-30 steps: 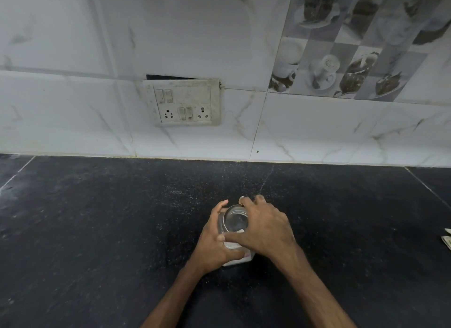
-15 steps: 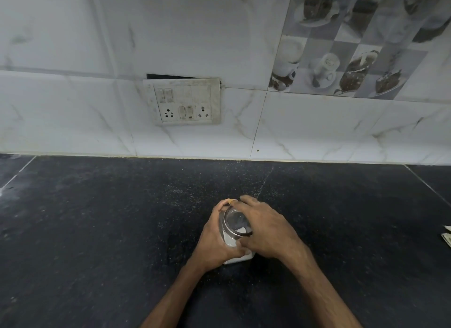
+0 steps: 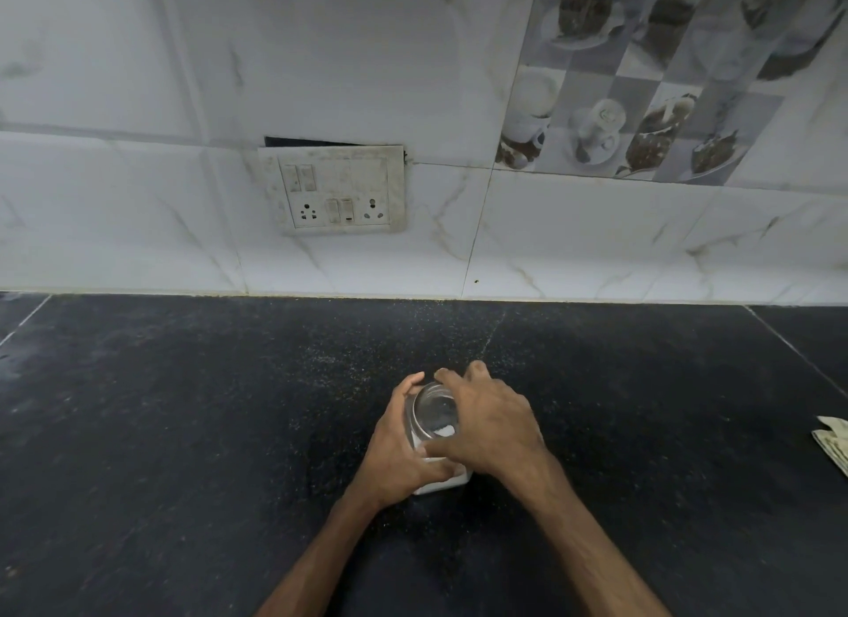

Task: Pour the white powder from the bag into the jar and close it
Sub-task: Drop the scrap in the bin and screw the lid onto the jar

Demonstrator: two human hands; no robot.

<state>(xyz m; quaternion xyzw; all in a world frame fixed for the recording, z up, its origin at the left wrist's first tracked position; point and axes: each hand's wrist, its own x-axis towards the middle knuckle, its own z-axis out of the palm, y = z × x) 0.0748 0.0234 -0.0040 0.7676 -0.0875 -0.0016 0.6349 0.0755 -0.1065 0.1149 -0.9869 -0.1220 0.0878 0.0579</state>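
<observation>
On the black, speckled stone bench (image 3: 183, 433), near its middle, stands one clear jar (image 3: 443, 484) with white powder (image 3: 446, 431) in its base. The left hand (image 3: 397, 453) wraps curled fingers (image 3: 436, 468) round the jar's body. The right hand (image 3: 493, 428) clamps curled fingers (image 3: 449, 376) on the single round transparent lid (image 3: 431, 414). One folded paper (image 3: 836, 446) lies well apart, far right.

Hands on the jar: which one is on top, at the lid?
The right hand, curled over the clear lid from above; the left hand instead wraps the jar lower down, round its side.
</observation>
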